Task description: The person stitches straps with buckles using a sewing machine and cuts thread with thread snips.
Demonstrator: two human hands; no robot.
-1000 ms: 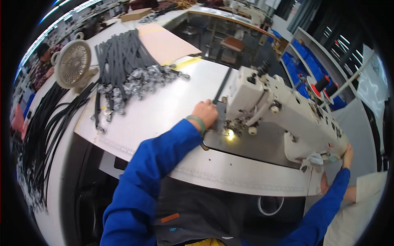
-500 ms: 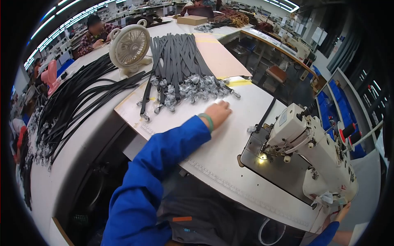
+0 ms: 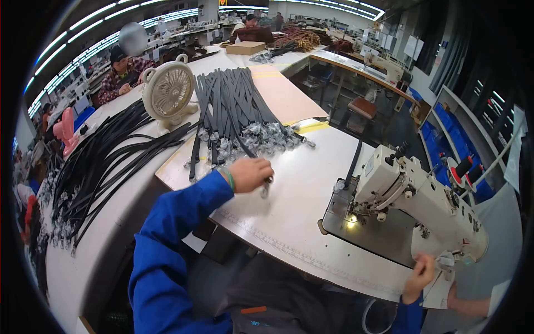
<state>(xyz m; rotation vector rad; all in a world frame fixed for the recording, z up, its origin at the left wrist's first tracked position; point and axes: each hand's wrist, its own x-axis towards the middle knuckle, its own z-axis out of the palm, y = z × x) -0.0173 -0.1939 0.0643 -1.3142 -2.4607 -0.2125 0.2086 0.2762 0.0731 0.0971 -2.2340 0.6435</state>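
My left hand (image 3: 250, 175) is closed on a dark strap (image 3: 245, 148) at the front of a pile of dark straps (image 3: 231, 103). A plastic-wrapped end piece (image 3: 265, 192), blurred, hangs below my fingers. Most straps in the pile have similar wrapped ends (image 3: 245, 139) facing me. My right hand (image 3: 420, 278) is raised by the table's right edge, beside the wheel end of a white sewing machine (image 3: 428, 195). Its fingers are curled together, and whatever they may hold cannot be made out. Another dark strap (image 3: 354, 164) lies left of the machine head, its wrapped end by the metal bed plate.
A beige fan (image 3: 169, 92) stands left of the pile, near a long bundle of black straps (image 3: 105, 145). Another person's forearm (image 3: 470, 305) reaches in at lower right. A co-worker (image 3: 119, 75) sits at far left. Red-and-black thread spools (image 3: 461, 167) stand behind the machine.
My left hand has drawn back left and toward me, now gripping a strap. My right hand has risen from beside the machine's wheel into fuller view. The view has shifted slightly.
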